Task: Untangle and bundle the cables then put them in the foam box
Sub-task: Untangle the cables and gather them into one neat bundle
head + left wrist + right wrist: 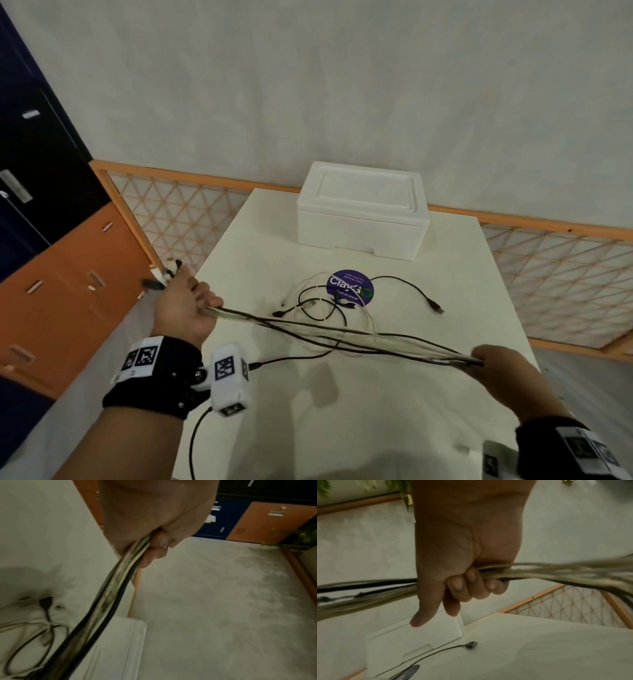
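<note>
Several black and white cables (342,337) stretch taut above the white table (394,394) between my two hands. My left hand (186,308) grips one end of the bundle (118,582) at the table's left edge, with plug ends sticking out behind the fist. My right hand (496,359) grips the other end (539,572), fingers (467,586) curled round it. Loose loops (325,301) still lie on the table, and a black plug (436,306) rests to the right. The white foam box (363,209), lid on, stands at the far end.
A round purple sticker (351,287) lies under the loose loops. An orange-framed lattice rail (191,209) runs behind the table. Orange and dark blue cabinets (51,240) stand on the left. Grey floor (214,601) lies beyond the table's left edge.
</note>
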Demonstrator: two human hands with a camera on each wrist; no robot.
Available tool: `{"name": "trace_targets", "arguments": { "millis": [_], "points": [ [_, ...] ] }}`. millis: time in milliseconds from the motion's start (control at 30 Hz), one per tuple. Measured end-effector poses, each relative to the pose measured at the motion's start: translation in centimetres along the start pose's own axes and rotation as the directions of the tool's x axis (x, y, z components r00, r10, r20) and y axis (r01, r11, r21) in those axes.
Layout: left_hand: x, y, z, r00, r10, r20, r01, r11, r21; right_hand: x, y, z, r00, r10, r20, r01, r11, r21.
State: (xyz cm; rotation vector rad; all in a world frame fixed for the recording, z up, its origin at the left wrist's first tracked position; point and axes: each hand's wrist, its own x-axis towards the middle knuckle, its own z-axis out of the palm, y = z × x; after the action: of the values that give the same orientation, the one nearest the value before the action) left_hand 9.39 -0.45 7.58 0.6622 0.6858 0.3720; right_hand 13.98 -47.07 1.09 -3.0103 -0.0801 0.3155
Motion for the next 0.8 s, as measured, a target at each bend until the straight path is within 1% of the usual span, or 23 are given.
{"name": "trace_targets", "arguments": {
  "millis": [67, 133, 167, 200, 267, 300, 333, 400, 467, 500, 533, 567, 600, 633, 667, 700, 733, 800],
  "points": [
    [0.4, -1.3, -0.9, 0.996, 0.014, -0.088, -0.008, 0.998, 0.062, -0.1, 0.5, 0.3, 0.997, 0.017, 0.073, -0.015, 1.000, -0.026],
    [0.8, -2.2, -2.0, 0.982, 0.086, -0.166, -0.064, 0.989, 0.134, -0.2, 0.2, 0.8, 0.983, 0.025, 0.180, -0.020, 0.999, -0.032],
    [1.0, -2.5, -2.5, 0.976, 0.115, -0.185, -0.088, 0.985, 0.148, -0.2, -0.1, 1.1, 0.970, 0.020, 0.244, -0.016, 1.000, -0.019],
    [1.1, -2.8, -3.0, 0.975, 0.120, -0.186, -0.095, 0.986, 0.137, -0.1, -0.5, 1.3, 0.946, 0.002, 0.325, -0.004, 1.000, 0.006],
    [1.3, -3.0, -4.1, 0.986, 0.093, -0.140, -0.084, 0.994, 0.070, 0.0, -1.8, 1.1, 0.873, -0.075, 0.482, 0.035, 0.995, 0.092],
    [1.4, -3.0, -4.6, 0.990, 0.082, -0.114, -0.076, 0.995, 0.062, 0.1, -2.5, 0.9, 0.848, -0.121, 0.515, 0.053, 0.988, 0.145],
    [1.4, -2.9, -5.1, 0.992, 0.077, -0.103, -0.068, 0.994, 0.090, 0.3, -3.4, 0.5, 0.851, -0.164, 0.500, 0.065, 0.976, 0.209],
    [1.3, -2.6, -6.0, 0.991, 0.086, -0.106, -0.065, 0.979, 0.194, 0.9, -5.9, -0.3, 0.896, -0.236, 0.375, 0.099, 0.932, 0.348],
    [1.3, -2.2, -6.7, 0.991, 0.080, -0.110, -0.050, 0.966, 0.253, 1.8, -9.7, -0.7, 0.931, -0.287, 0.226, 0.188, 0.907, 0.378],
    [1.2, -2.1, -6.9, 0.992, 0.059, -0.112, -0.027, 0.963, 0.266, 2.3, -12.2, -0.4, 0.936, -0.318, 0.151, 0.253, 0.905, 0.341],
    [1.2, -2.0, -7.1, 0.993, 0.027, -0.115, 0.006, 0.961, 0.277, 2.6, -14.9, 0.0, 0.923, -0.370, 0.106, 0.331, 0.903, 0.273],
    [1.3, -1.9, -7.3, 0.994, -0.005, -0.113, 0.038, 0.957, 0.289, 2.7, -17.6, 1.0, 0.889, -0.449, 0.089, 0.424, 0.882, 0.208],
    [1.3, -1.8, -7.4, 0.994, -0.037, -0.104, 0.067, 0.952, 0.299, 2.7, -20.2, 2.3, 0.842, -0.530, 0.102, 0.510, 0.843, 0.173],
    [1.4, -1.8, -7.6, 0.994, -0.063, -0.092, 0.088, 0.949, 0.301, 2.6, -22.5, 3.8, 0.791, -0.593, 0.153, 0.578, 0.805, 0.135],
    [1.6, -1.8, -7.7, 0.994, -0.085, -0.074, 0.104, 0.950, 0.296, 2.3, -24.3, 5.4, 0.748, -0.627, 0.218, 0.630, 0.774, 0.066],
    [1.7, -1.7, -7.7, 0.993, -0.104, -0.055, 0.116, 0.951, 0.287, 2.2, -25.6, 6.7, 0.725, -0.635, 0.266, 0.664, 0.747, -0.025],
    [1.8, -1.6, -7.7, 0.992, -0.120, -0.040, 0.126, 0.952, 0.279, 2.0, -26.4, 7.5, 0.725, -0.625, 0.291, 0.674, 0.730, -0.111],
    [2.0, -1.4, -7.5, 0.992, -0.129, -0.015, 0.127, 0.947, 0.294, 2.0, -26.9, 8.3, 0.757, -0.594, 0.271, 0.649, 0.730, -0.214]
  ]
}}
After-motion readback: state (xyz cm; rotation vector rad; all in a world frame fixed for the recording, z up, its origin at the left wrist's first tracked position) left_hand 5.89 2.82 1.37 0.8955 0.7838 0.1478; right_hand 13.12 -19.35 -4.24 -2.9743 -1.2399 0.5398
